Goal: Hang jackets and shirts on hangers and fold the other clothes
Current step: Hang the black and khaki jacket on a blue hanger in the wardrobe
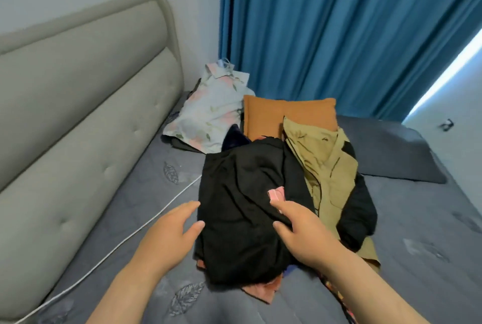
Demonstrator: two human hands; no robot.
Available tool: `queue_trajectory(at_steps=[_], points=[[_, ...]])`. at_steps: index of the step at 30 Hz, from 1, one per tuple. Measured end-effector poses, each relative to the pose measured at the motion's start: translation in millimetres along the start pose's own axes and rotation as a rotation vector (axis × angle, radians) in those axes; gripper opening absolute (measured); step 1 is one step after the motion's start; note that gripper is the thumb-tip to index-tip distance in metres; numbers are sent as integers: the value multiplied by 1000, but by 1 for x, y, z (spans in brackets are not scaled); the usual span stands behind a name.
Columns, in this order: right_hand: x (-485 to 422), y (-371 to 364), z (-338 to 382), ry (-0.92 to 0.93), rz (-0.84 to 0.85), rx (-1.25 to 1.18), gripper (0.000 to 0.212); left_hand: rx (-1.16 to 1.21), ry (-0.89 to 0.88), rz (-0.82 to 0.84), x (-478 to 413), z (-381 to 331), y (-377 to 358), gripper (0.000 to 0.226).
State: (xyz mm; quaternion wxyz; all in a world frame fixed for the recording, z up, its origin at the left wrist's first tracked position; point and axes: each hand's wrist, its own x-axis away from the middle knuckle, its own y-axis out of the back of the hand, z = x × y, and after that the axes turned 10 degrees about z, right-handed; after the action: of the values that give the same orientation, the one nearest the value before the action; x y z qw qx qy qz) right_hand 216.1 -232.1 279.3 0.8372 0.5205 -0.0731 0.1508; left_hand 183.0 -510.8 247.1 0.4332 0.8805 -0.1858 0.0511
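Black garment (242,209): top of the clothes pile, mid-bed (417,219). Khaki jacket (323,175) alongside, orange folded cloth (273,115) behind, floral shirt (208,115) toward the headboard (86,104). Left hand (169,235): fingers spread, relaxed, at the garment's left edge. Right hand (300,229): fingers extended, resting on the black cloth, gripping nothing.

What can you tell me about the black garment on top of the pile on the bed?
The black garment is matte, soft-looking fabric, crumpled and loosely bunched on top of the clothes pile on the grey quilted bedspread. A small pink label shows on it. The khaki jacket lies against its right side. The left hand touches its left edge; the right hand rests on it.
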Motion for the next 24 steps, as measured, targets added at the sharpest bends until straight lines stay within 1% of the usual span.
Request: queue_trajectory(at_steps=[6,10,15,19,24], points=[[71,15,-31,-249,-102,-58,48,-27,-202,123,-25,-39,-23,49],[99,24,-52,-364,-162,-86,48,-38,-301,155,-42,-71,-32,49],[121,37,-75,-446,-254,-122,50,-66,-390,197,-65,-114,-47,49],[136,45,-99,-488,-283,-151,48,-105,-471,222,-81,-150,-65,48],[148,52,-142,-512,-289,-198,49,-117,-463,228,-94,-183,-89,49]])
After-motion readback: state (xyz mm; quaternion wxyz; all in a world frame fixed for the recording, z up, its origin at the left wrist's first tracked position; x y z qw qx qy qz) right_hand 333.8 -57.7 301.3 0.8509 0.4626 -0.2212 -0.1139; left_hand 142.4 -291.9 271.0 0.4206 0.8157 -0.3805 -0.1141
